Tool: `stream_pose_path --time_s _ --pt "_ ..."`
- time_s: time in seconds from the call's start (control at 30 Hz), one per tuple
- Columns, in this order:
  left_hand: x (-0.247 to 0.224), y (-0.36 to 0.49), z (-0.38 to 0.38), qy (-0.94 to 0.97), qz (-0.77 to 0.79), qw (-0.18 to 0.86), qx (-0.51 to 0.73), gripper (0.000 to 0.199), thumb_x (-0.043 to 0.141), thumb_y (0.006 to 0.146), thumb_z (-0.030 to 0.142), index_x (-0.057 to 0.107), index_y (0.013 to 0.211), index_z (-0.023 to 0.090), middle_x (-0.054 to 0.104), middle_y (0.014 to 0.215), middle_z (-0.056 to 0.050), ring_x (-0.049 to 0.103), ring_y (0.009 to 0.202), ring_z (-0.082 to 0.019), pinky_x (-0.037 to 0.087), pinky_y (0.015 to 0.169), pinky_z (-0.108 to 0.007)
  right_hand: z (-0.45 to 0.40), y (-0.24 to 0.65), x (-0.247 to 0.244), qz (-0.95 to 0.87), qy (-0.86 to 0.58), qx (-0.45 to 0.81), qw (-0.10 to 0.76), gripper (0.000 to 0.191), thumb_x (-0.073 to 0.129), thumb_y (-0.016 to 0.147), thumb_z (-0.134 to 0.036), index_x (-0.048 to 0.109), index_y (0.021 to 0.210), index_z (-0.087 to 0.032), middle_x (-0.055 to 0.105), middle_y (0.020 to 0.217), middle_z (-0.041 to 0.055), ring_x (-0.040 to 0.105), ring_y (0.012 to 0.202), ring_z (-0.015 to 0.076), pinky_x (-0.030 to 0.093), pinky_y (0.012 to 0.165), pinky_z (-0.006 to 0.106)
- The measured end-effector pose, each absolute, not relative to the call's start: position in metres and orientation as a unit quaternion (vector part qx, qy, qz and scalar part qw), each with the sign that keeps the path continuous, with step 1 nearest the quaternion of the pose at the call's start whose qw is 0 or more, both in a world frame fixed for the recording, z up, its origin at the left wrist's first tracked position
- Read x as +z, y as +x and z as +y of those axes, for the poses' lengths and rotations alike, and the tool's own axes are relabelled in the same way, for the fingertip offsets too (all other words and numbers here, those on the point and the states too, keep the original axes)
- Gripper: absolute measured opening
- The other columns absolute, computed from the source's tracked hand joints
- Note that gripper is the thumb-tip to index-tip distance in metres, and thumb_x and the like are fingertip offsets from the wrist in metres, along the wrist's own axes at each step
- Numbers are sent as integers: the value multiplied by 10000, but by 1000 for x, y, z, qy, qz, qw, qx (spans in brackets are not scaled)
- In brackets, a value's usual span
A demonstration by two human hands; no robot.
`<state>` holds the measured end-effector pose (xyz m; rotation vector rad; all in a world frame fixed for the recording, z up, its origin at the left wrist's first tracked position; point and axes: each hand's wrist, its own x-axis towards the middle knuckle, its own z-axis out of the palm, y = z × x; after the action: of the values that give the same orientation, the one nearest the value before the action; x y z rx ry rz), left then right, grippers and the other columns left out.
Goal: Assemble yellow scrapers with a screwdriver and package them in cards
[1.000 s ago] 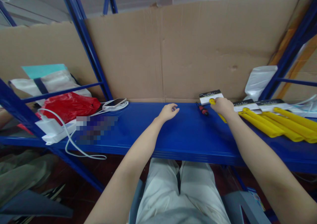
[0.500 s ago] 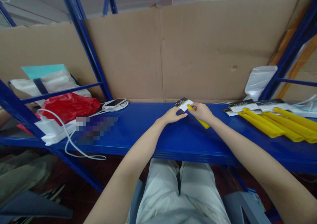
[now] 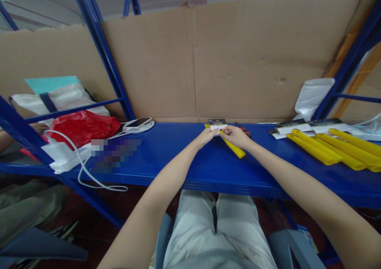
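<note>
Between the closed fingertips of both hands (image 3: 204,137) (image 3: 238,136), the light, stiff-looking yellow tool (image 3: 234,147) is best gripped mid-handle.

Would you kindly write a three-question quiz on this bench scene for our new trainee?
1. True or false: the left hand touches the card.
2. Fill in the colour: the plastic bag nearest the phone is ____.
3. The phone rests on: (a) the plastic bag; (b) the coiled cable; (c) the card.

Key: 1 true; 2 red; 3 b.
</note>
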<state>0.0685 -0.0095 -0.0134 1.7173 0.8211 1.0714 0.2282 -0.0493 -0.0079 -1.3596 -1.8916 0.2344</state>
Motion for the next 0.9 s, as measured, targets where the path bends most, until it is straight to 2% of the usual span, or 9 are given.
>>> stream_pose_path --time_s 0.1,0.23,0.37,0.47,0.67,0.9 --pt "-11 66 -7 642 379 479 462 220 607 797 217 740 931 105 743 994 -101 645 1042 -265 434 978 -388 -53 225 -3 -689 -551 204 424 49 606 808 -195 572 826 -167 652 706 9 581 551 105 453 507 209" --pt "-8 65 -5 575 388 514 504 177 596 762 177 730 844 94 750 852 -90 679 919 -253 486 884 -355 -62 222 11 -585 -584 309 471 136 589 844 -174 491 937 -184 595 608 -46 472 378 73 353 355 183" --pt "-5 66 -5 506 382 557 536 193 564 781 182 713 863 91 747 833 -99 692 876 -234 502 863 -330 -69 224 19 -555 -574 395 454 55 551 890 -191 497 884 -181 588 555 -36 473 362 77 351 351 182" --pt "-1 67 -8 462 381 589 542 248 517 824 213 700 932 85 745 846 -108 700 863 -236 523 839 -333 -71 226 20 -551 -547 442 448 114 498 922 -197 509 810 -177 596 558 -18 477 376 68 364 377 174" --pt "13 65 -20 431 319 637 554 372 431 891 309 647 1097 86 737 944 -119 705 877 -241 547 813 -364 -65 231 15 -528 -508 494 467 136 532 903 -188 537 768 -167 570 550 -22 504 422 71 387 414 174" --pt "9 54 -9 427 350 602 577 443 400 913 465 618 1131 147 717 966 -102 694 874 -235 553 749 -356 -66 233 18 -552 -480 490 473 147 497 925 -173 525 781 -171 590 565 -25 514 423 69 399 422 177"
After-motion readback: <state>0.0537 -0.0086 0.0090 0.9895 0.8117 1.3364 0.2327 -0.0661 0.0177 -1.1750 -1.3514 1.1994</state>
